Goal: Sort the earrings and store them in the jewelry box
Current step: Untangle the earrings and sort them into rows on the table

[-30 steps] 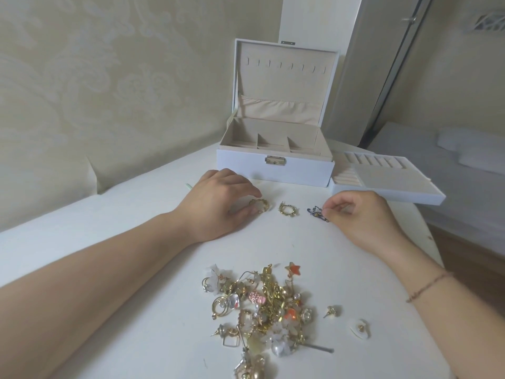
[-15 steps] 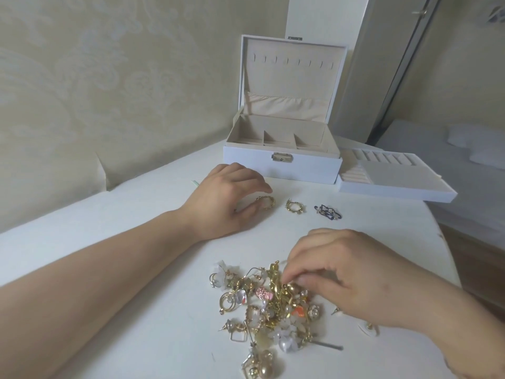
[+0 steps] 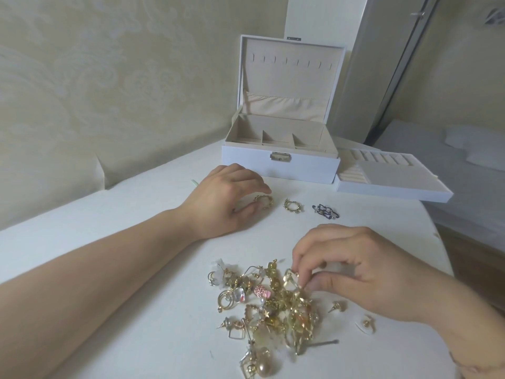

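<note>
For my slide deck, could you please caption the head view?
Right hand picks at the earring pile while left hand touches a gold hoop before the open jewelry box.

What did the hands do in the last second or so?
The right hand left the dark earrings near the box, came back to the pile and now pinches a gold piece at its top. The left hand stayed on the gold hoop; the second hoop and tray did not move.
</note>
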Action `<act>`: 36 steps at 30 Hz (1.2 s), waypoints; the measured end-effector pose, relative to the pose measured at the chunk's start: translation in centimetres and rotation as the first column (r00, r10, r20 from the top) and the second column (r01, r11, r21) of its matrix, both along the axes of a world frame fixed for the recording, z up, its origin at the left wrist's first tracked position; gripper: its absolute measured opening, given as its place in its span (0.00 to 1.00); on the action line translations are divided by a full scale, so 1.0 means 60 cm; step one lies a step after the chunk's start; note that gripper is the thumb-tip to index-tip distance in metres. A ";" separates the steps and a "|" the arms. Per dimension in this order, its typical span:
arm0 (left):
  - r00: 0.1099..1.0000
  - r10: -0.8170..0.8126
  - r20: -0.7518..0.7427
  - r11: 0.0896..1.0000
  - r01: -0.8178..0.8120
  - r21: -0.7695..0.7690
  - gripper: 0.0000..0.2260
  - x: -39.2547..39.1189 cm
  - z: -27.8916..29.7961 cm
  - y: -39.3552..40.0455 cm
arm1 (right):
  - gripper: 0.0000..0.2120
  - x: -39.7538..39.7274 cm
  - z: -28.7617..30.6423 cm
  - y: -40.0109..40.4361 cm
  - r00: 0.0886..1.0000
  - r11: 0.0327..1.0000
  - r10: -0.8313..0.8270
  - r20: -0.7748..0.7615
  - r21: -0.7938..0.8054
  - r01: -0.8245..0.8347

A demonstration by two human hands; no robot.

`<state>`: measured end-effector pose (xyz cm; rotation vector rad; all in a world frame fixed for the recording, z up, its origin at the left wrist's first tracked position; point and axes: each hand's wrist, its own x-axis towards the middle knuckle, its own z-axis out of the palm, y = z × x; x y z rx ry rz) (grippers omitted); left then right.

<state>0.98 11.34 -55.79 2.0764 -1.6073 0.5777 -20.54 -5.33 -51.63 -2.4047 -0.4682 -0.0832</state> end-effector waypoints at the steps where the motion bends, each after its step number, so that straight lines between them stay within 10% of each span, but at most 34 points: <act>1: 1.000 0.000 0.000 1.000 0.000 0.000 0.14 0.000 0.000 0.000 | 0.06 0.001 -0.001 0.000 0.999 1.000 -0.006 0.044 -0.009 0.006; 15: 1.000 -0.005 -0.016 1.000 0.005 0.009 0.13 0.000 0.001 -0.001 | 0.04 -0.006 0.009 0.002 0.997 0.980 0.017 0.081 0.194 -0.033; 36: 0.997 -0.062 -0.034 0.998 0.061 -0.033 0.13 -0.004 0.005 0.002 | 0.05 0.000 0.011 -0.017 0.973 0.689 0.145 -0.182 0.724 0.033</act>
